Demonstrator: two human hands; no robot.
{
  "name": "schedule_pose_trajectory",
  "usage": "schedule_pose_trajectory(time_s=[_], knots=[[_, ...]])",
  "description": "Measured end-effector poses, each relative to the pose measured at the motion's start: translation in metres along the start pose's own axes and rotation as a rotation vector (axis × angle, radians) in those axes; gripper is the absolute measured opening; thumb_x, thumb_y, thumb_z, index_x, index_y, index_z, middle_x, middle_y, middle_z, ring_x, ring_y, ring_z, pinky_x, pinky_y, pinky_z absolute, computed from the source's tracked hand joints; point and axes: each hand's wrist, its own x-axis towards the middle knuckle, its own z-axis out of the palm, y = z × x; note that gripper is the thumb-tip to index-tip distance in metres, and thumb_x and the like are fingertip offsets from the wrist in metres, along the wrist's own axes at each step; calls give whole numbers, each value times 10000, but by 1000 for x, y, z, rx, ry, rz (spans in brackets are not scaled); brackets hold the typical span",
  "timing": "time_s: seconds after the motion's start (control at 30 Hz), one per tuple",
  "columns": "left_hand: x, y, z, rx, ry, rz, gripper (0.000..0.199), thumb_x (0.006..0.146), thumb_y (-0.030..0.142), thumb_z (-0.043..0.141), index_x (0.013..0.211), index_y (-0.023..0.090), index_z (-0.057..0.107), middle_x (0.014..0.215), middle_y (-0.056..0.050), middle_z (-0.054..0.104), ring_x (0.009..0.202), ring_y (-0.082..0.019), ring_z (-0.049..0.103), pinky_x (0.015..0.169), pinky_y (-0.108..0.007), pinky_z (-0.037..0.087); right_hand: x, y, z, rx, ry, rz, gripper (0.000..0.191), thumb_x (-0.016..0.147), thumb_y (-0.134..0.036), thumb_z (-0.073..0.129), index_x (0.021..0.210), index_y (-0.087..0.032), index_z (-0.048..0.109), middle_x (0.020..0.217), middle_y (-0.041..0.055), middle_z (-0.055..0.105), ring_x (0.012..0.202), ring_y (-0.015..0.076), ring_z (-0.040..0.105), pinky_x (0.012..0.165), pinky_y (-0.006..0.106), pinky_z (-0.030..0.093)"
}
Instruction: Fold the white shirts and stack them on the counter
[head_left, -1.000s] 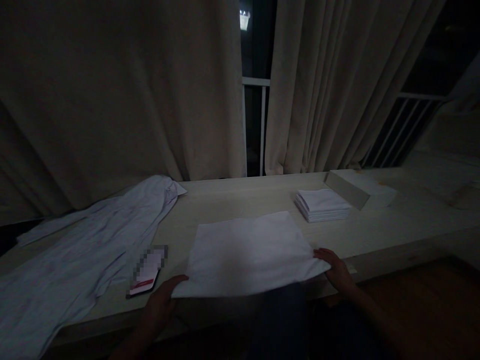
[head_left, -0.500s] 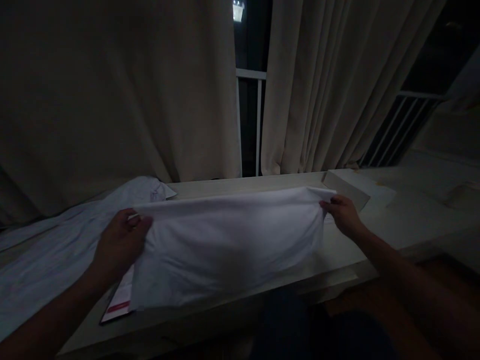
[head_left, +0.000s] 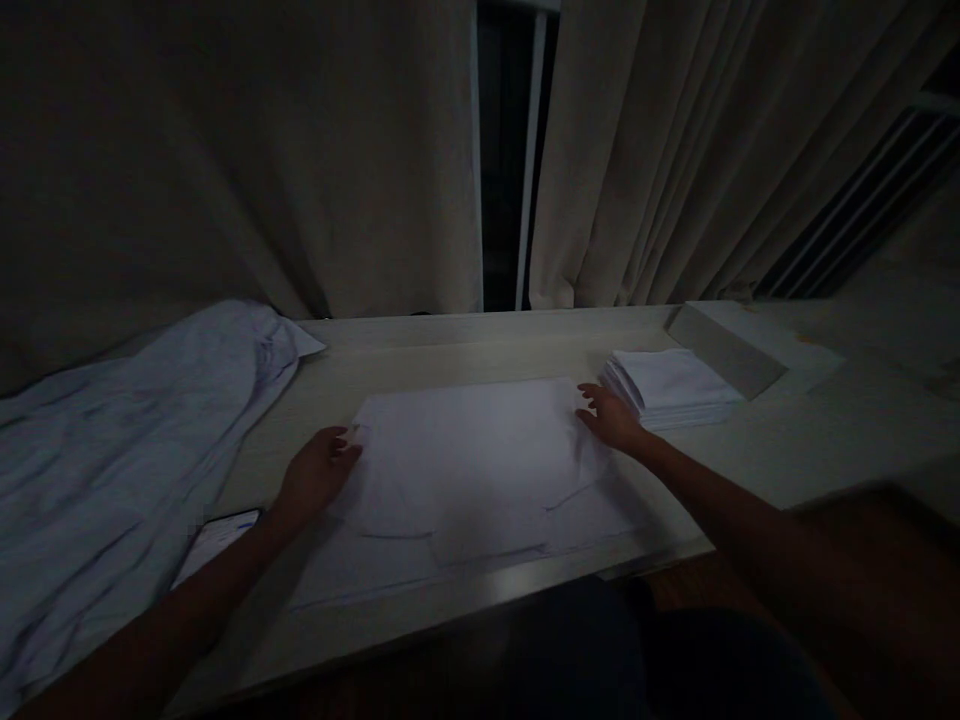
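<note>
A white cloth (head_left: 472,470), folded over on itself, lies spread on the pale tabletop (head_left: 300,620). Its lower layer reaches out toward the near edge. At the cloth's far left corner is my left hand (head_left: 319,475), thumb and fingers apart around the edge. My right hand (head_left: 609,418) is by the far right corner, its fingers also apart. Just beyond that hand sits a stack of folded white cloths (head_left: 675,385).
A large crumpled white cloth (head_left: 150,430) covers the left side. A phone (head_left: 217,540) lies beside it, partly behind my left forearm. An open whitish box or folder (head_left: 735,340) stands at the back right. Beige curtains (head_left: 375,180) hang behind the table.
The white cloth, held up stretched between both hands before, now lies flat on the table. Both hands have loosened at its corners. The view has tilted down, and the folded stack shows.
</note>
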Motion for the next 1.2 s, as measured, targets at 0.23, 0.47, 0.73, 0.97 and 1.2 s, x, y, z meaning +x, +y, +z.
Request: schedule_pose_trajectory(time_s=[0.23,0.47,0.73,0.97,1.2], knots=[[-128,-9,52,64,-247,442,246,903,411,470,964,217,607,999,-64,626,933,-205,594,842,-367,480,-130,5,24,-293,111,-100,377,904,-258,493,1262,-140,508,1195,147,582,1099,260,530,947,401,430],[-162,1,67,123,-90,621,220,886,332,535,1030,200,635,1115,-107,602,1039,-235,557,901,-415,470,-161,19,21,-553,13,-5,209,917,-267,487,1034,-189,642,1105,118,621,1049,260,509,903,391,382],[-184,44,82,132,-81,649,258,887,292,506,1096,240,647,1092,-102,648,994,-243,595,851,-415,492,-172,-29,27,-388,28,-141,228,921,-300,497,852,-185,681,888,106,625,952,254,491,876,410,350],[-187,86,92,108,-119,582,332,893,289,462,1185,224,606,1115,-104,672,1052,-270,597,908,-458,473,-184,-67,50,-220,-81,-235,254,883,-388,574,751,-202,685,805,71,622,892,230,502,823,378,340],[-165,115,110,-114,-191,485,403,915,268,379,1271,199,554,1257,-107,623,1155,-242,577,999,-435,454,-184,-65,55,-92,-85,-210,131,864,-309,597,873,-187,645,843,41,656,872,209,530,827,348,339]])
